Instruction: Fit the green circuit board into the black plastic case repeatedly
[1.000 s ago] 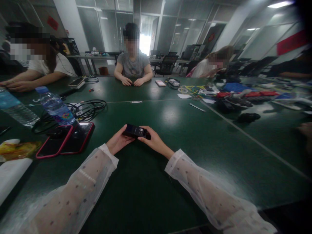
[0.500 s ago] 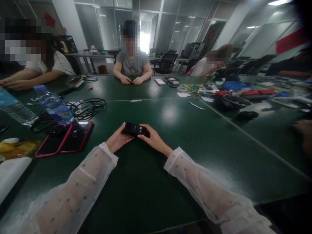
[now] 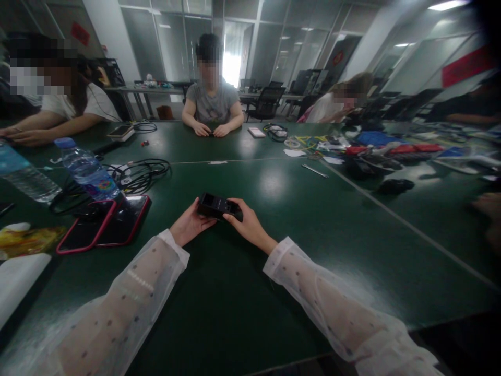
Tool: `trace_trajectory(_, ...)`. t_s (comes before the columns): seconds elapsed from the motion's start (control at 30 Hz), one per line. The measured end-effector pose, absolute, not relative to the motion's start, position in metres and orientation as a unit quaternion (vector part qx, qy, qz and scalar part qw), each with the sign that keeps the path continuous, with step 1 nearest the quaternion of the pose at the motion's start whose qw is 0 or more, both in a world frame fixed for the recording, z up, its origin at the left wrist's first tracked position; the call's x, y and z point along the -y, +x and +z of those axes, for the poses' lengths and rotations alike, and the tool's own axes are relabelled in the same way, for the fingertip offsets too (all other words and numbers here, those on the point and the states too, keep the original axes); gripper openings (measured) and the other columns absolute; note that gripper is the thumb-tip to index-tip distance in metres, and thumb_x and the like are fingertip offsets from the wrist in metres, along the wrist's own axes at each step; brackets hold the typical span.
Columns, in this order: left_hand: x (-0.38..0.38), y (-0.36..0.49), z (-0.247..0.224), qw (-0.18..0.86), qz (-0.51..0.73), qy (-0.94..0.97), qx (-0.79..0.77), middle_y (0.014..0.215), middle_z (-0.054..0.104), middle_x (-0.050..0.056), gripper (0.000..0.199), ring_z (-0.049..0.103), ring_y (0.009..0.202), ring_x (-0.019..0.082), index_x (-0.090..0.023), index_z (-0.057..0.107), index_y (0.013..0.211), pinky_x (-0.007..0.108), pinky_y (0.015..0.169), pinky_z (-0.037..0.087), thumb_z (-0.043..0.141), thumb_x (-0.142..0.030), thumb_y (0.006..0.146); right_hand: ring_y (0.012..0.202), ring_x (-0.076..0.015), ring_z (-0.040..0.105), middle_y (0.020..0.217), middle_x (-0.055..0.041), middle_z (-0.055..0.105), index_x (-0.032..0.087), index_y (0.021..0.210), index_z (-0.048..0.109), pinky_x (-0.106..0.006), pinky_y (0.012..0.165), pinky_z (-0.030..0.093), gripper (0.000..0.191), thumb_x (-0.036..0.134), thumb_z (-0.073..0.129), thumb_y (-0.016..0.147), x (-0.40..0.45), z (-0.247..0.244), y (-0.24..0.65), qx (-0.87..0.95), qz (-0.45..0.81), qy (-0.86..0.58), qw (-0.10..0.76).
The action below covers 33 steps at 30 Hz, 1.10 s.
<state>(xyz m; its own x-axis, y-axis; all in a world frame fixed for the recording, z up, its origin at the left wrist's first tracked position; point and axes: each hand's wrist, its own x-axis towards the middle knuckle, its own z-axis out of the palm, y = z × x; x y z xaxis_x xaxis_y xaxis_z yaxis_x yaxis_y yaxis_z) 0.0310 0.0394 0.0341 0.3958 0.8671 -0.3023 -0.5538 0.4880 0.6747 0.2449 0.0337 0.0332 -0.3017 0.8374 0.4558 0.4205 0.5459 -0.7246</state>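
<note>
Between my two hands is a small black box-shaped device [image 3: 216,207] with a dark, screen-like panel on its left part and small pale markings in the middle. My left hand [image 3: 190,224] grips its left end, with fingers reaching underneath. My right hand [image 3: 245,222] is closed round the right end, thumb on the near edge and fingers over the far side. The device is tilted a little, its right end lower, above the green table [image 3: 230,292]. What the underside looks like is hidden.
Two phones with red edges [image 3: 129,222], a water bottle [image 3: 88,169] and coiled black cables [image 3: 146,175] lie to the left. A wrench [image 3: 315,171] rests ahead on the right, near a pile of cables and tools [image 3: 391,149]. Across the table sits a person [image 3: 213,104].
The device has turned slightly in my hands, so its dark panel shows more. My right fingers have shifted a little along its right end.
</note>
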Motion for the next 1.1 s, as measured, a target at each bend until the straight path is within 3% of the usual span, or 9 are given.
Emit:
trace_trajectory(0.17,-0.04,0.031,0.033,0.798,0.445,0.243,-0.326,0.101,0.068,0.014,0.047,0.069,0.087,0.022,-0.015,0.049,0.132,0.038,0.094,0.049,0.043,-0.045,0.097,0.111,-0.026,0.058,0.119,-0.0112,0.059,0.023,0.124,0.049,-0.045,0.096,0.048,0.041,0.042,0.059,0.089,-0.029,0.038,0.246,0.764,0.191,-0.411,0.459)
trace_trajectory(0.5,-0.04,0.033,0.035,0.797,0.436,0.233,-0.345,0.11,0.067,0.019,0.043,0.068,0.099,0.023,-0.008,0.046,0.134,0.038,0.099,0.049,0.041,-0.032,0.1,0.1,-0.0238,0.061,0.113,-0.011,0.061,0.021,0.122,0.048,-0.04,0.09,0.05,0.043,0.049,0.054,0.09,-0.057,0.035,0.28,0.654,0.107,-0.498,0.559)
trace_trajectory(0.8,-0.039,0.032,0.032,0.784,0.444,0.254,-0.352,0.118,0.065,0.02,0.041,0.067,0.106,0.025,-0.011,0.047,0.132,0.04,0.1,0.049,0.047,-0.032,0.098,0.088,-0.0295,0.063,0.102,-0.0181,0.066,0.012,0.114,0.052,-0.045,0.079,0.05,0.055,0.058,0.055,0.084,-0.091,0.016,0.334,0.573,0.033,-0.645,0.504)
trace_trajectory(1.1,-0.036,0.036,0.035,0.744,0.473,0.287,-0.376,0.115,0.067,0.017,0.03,0.069,0.102,0.025,-0.015,0.05,0.123,0.043,0.098,0.05,0.05,-0.029,0.097,0.088,-0.0305,0.062,0.101,-0.0192,0.065,0.011,0.112,0.053,-0.044,0.076,0.05,0.056,0.058,0.055,0.083,-0.093,0.01,0.332,0.624,0.039,-0.643,0.443)
